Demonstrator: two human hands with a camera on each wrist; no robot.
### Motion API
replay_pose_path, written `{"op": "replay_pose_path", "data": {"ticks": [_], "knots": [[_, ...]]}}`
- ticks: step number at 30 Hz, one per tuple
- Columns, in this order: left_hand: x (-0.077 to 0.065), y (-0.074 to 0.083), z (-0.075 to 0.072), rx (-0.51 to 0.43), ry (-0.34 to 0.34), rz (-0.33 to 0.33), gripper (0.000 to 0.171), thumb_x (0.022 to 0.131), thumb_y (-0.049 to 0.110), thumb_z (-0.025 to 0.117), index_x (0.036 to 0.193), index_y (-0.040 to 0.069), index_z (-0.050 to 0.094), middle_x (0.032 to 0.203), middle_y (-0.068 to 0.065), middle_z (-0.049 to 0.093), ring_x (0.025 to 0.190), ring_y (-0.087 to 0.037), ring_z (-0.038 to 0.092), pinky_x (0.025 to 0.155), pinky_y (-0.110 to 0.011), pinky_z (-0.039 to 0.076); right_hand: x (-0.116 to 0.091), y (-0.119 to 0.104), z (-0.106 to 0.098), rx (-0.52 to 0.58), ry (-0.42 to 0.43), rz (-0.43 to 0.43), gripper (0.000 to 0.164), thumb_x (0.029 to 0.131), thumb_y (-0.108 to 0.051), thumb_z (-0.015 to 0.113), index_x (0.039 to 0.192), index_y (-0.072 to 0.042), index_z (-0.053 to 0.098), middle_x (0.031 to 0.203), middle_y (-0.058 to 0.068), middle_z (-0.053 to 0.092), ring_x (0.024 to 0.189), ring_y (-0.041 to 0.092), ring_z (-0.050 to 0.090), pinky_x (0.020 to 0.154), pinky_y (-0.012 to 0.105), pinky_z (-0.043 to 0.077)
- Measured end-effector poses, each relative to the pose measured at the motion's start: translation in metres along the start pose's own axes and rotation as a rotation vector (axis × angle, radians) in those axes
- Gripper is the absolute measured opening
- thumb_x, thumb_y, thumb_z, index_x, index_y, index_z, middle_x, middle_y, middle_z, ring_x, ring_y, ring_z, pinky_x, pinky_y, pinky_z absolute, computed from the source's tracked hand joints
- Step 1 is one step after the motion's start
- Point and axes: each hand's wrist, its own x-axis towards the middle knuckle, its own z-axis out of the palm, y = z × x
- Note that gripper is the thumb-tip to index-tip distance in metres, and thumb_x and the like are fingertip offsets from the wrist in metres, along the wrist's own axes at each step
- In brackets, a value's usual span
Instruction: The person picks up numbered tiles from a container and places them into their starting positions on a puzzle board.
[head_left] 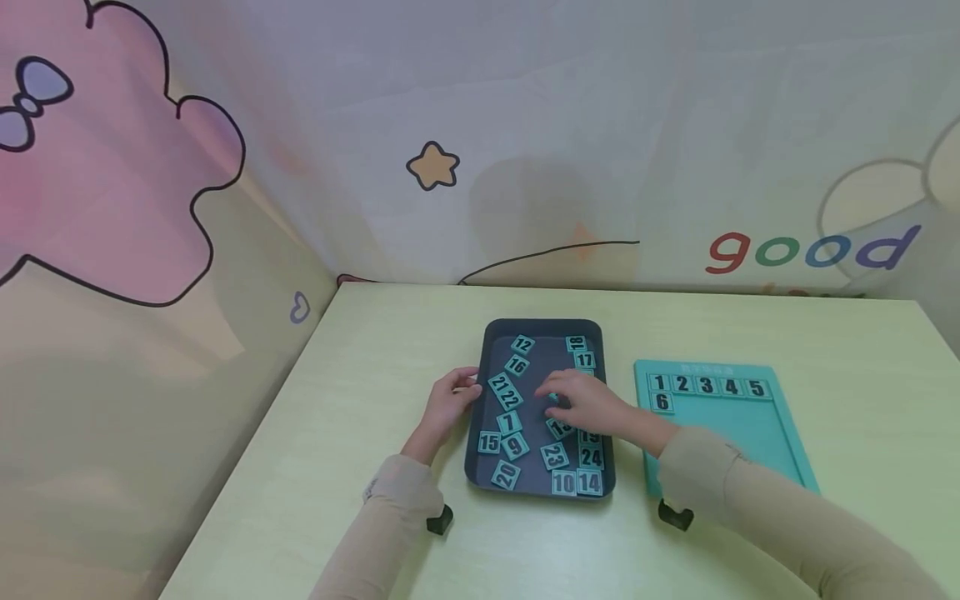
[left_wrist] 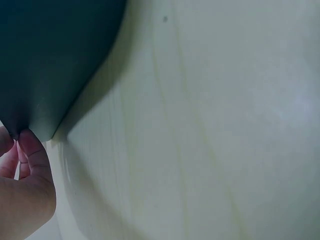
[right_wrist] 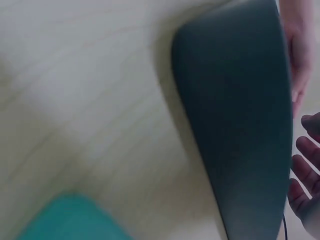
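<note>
A dark tray [head_left: 543, 327] lies on the table, holding several teal number tiles such as 12 [head_left: 522, 344], 20 [head_left: 506, 475] and 24 [head_left: 591, 457]. At its left side my left hand [head_left: 450, 404] pinches the rim; the left wrist view shows thumb and fingers [left_wrist: 36, 150] meeting on the tray's edge. My right hand [head_left: 588, 402] is over the middle of the tray, fingers bent and parted around a small teal tile [head_left: 553, 397] mostly hidden under it. Spread fingers [right_wrist: 306, 172] appear beyond the tray in the right wrist view.
Right of the tray lies a teal number board [head_left: 731, 442] with tiles 1 to 5 along its top row and 6 below the 1. My right forearm crosses its lower left part. A printed cloth wall [head_left: 555, 125] stands behind the pale table [head_left: 360, 375].
</note>
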Motion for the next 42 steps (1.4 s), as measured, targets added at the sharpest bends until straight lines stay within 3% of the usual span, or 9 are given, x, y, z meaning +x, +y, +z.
{"op": "replay_pose_path", "data": {"ticks": [7,15,30,42], "knots": [[-0.001,0.002,0.001,0.001,-0.002,-0.017,0.033,0.087,0.014,0.052,0.120,0.014,0.053,0.105,-0.007,0.053,0.092,-0.018,0.050,0.084,-0.030,0.044,0.011,-0.005,0.017,0.034,-0.098,0.001,0.025,0.081,-0.013,0.060,0.105,-0.009,0.063,0.108,0.004,0.061,0.103,0.020,0.054,0.093,0.041,0.040],[0.000,0.001,0.000,-0.008,0.005,-0.013,0.032,0.087,0.013,0.052,0.119,0.014,0.054,0.104,-0.008,0.053,0.092,-0.019,0.051,0.083,-0.030,0.044,0.018,-0.011,0.030,-0.003,-0.178,-0.035,0.028,0.080,-0.013,0.059,0.108,-0.009,0.063,0.113,0.005,0.060,0.107,0.022,0.052,0.090,0.038,0.042],[0.002,-0.001,0.000,-0.006,-0.003,0.002,0.033,0.087,0.013,0.052,0.120,0.014,0.054,0.105,-0.008,0.053,0.091,-0.018,0.051,0.082,-0.029,0.044,0.026,-0.013,0.046,-0.129,-0.130,-0.008,0.026,0.079,-0.017,0.063,0.105,-0.013,0.065,0.101,0.001,0.057,0.092,0.015,0.053,0.080,0.031,0.046],[0.001,0.000,0.001,-0.006,0.006,0.003,0.032,0.087,0.013,0.053,0.119,0.013,0.054,0.104,-0.008,0.054,0.091,-0.019,0.051,0.084,-0.030,0.044,0.014,-0.012,0.026,-0.035,-0.101,0.064,0.030,0.078,-0.020,0.065,0.107,-0.012,0.064,0.098,-0.002,0.056,0.087,0.010,0.051,0.078,0.027,0.046]]}}
